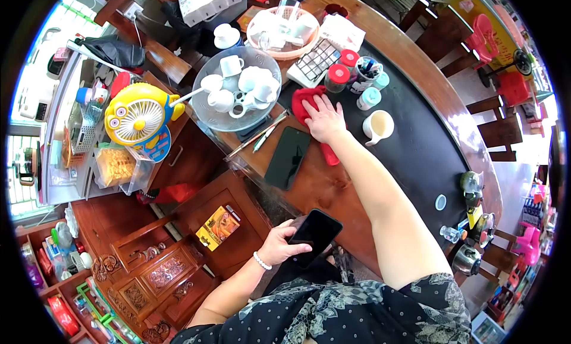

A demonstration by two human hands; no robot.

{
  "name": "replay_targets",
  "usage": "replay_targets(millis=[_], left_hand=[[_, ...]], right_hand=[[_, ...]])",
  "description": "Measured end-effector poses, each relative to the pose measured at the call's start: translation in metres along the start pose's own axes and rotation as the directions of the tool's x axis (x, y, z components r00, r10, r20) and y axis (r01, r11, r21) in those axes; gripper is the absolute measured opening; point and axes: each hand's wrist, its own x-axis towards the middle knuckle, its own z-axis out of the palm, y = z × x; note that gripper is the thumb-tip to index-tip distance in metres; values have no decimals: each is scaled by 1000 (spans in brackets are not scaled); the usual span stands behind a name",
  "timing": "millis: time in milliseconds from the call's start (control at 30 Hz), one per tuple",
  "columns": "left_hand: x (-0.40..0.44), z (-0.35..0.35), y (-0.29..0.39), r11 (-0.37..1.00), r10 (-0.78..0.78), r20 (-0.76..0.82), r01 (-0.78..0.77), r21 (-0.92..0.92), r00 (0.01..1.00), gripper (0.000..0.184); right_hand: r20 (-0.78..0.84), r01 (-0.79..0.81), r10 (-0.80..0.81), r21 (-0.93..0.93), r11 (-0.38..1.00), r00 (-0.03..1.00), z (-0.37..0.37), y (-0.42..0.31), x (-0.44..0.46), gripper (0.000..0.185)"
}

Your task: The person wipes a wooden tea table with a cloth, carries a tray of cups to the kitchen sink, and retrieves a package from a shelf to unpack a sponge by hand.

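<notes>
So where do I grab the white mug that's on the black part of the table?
Probably by its handle, coming from the near side. The mug looks upright, and the handle sticks out toward the person, while a blue-lidded container sits close on the far side.

Red cloth (300, 102): partly covered by right hand (324, 119). Held smartphone (319, 230): partly obscured by left hand (278, 246). Yellow booklet (217, 228): lettering too small to be read.

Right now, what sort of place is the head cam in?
Probably a small shop or home business with a tea corner, not certain. Signs: white cups piled in a bowl, a metal kettle by the curved table's edge, packaged goods at lower left.
</notes>
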Motion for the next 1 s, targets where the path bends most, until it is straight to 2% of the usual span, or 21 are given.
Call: replay_targets(millis=[67, 167, 200, 300, 333, 367, 433, 467, 500, 567, 633, 733, 767, 867, 1000], left_hand=[[-7, -1, 5, 994, 26, -14, -27, -102, 1000, 28], [-9, 1, 22, 965, 16, -44, -27, -262, 999, 30], [-10, 1, 21, 964, 4, -56, -19, -265, 998, 35], [-9, 0, 24, 962, -18, -92, -8, -272, 996, 40], [-8, -2, 23, 970, -5, -118, -24, -243, 993, 42], [-7, 0, 36, 956, -31, -129, -8, -292, 991, 40], [-6, -3, 39, 946, -86, -127, 41, -323, 988, 39], [-3, 0, 48, 914, -116, -135, 53, -403, 984, 39], [1, 0, 47, 915, -88, -143, 23, -403, 986, 34], [15, -1, 43, 910, -64, -128, 5, -415, 990, 29], [37, 9, 48, 933, -96, -156, 34, -359, 983, 26], [77, 35, 60, 977, -67, -165, 31, -213, 984, 24], [89, 43, 58, 982, -83, -147, 56, -178, 986, 24], [116, 73, 52, 979, -204, -126, 201, -36, 971, 25], [122, 122, 28, 956, -277, -58, 281, 82, 959, 25]], right_hand=[[-51, 9, -10, -13, 1000, 999, 25, 2, 2, 47], [-6, 16, -15, 58, 998, 1000, 23, 14, -18, 47], [-96, 36, -26, 102, 994, 995, 26, 19, -34, 42], [-193, 38, -1, 190, 981, 981, 23, 36, -98, 36], [-218, 15, 43, 256, 967, 975, 19, 44, -122, 34], [-240, -8, 90, 322, 947, 966, 16, 52, -144, 32], [-262, -112, 215, 356, 928, 941, 10, 62, -182, 31], [-274, -72, 166, 321, 944, 947, 10, 62, -198, 29], [-283, -36, 121, 286, 958, 951, 6, 56, -212, 28], [-76, 105, -86, 307, 946, 993, -9, 31, -241, 28], [37, 174, -181, 149, 973, 983, 1, 7, -282, 27], [-25, 161, -159, 186, 969, 987, 11, 19, -340, 29], [-73, 141, -132, 151, 978, 989, 13, 36, -357, 30], [-120, -152, 160, 74, 986, 980, 4, 75, -405, 36], [-211, -474, 466, 12, 880, 859, -2, 119, -472, 46]])
